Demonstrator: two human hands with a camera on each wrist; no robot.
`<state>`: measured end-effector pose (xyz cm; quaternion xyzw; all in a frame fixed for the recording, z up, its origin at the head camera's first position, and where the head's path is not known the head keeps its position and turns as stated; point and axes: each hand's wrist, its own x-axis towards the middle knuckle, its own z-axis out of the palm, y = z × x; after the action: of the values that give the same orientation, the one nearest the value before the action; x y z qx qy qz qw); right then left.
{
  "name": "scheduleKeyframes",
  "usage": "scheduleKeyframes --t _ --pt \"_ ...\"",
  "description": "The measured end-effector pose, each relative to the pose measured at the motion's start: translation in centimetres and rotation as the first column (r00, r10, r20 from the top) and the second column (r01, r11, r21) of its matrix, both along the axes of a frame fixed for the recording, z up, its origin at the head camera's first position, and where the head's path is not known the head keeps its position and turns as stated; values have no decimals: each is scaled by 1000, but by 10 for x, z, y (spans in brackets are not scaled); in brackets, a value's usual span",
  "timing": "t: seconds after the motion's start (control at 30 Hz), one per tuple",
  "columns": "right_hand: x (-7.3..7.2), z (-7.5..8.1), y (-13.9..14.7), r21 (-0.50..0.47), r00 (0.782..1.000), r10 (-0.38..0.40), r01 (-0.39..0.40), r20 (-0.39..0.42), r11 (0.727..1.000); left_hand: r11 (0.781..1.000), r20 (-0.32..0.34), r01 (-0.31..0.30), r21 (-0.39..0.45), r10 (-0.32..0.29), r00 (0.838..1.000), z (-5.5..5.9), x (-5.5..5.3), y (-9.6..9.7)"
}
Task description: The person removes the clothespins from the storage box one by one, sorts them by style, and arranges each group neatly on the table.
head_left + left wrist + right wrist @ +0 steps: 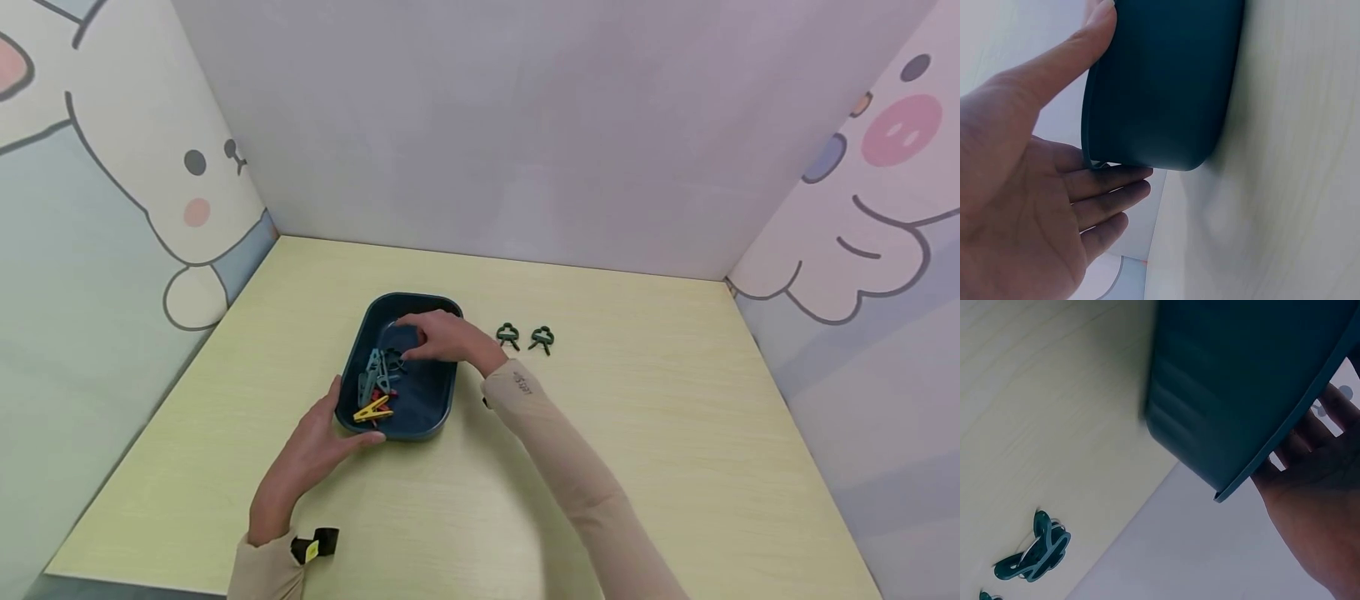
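A dark blue-green plastic bin [426,400] stands on the table. Inside lie blue-grey clothespins [372,377], a yellow clothespin [373,410], something red partly under it, and a small dark green clip [394,359]. My left hand [318,446] rests at the bin's near left corner, thumb along the near rim; in the left wrist view its fingers [1110,206] extend fairly straight beside the outer wall. My right hand [444,335] reaches over the right rim into the bin, thumb and index finger apart, the thumb tip close to the green clip. Nothing shows between them.
Two dark green spring clips, one left [507,336] and one right [542,339], stand side by side on the pale wooden table [675,433], right of the bin. A plain wall [510,150] rises behind, with cartoon-printed side walls.
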<state>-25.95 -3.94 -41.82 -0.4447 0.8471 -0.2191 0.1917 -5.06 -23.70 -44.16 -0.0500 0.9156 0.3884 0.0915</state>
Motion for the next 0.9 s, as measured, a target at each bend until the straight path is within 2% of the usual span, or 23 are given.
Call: scheduleKeyframes --t 0.33,0.7,0.9 --pt "1 -8 -13 96 1000 -22 21 4 995 1000 -22 3 20 -3 1000 -1 -1 -1" --pt "1 -12 -25 207 999 -30 37 -38 978 999 -25 4 33 -3 1000 0 -1 0" --pt "-1 -14 -28 235 1000 -22 25 -18 972 1000 -35 4 31 -3 999 -1 -1 -1"
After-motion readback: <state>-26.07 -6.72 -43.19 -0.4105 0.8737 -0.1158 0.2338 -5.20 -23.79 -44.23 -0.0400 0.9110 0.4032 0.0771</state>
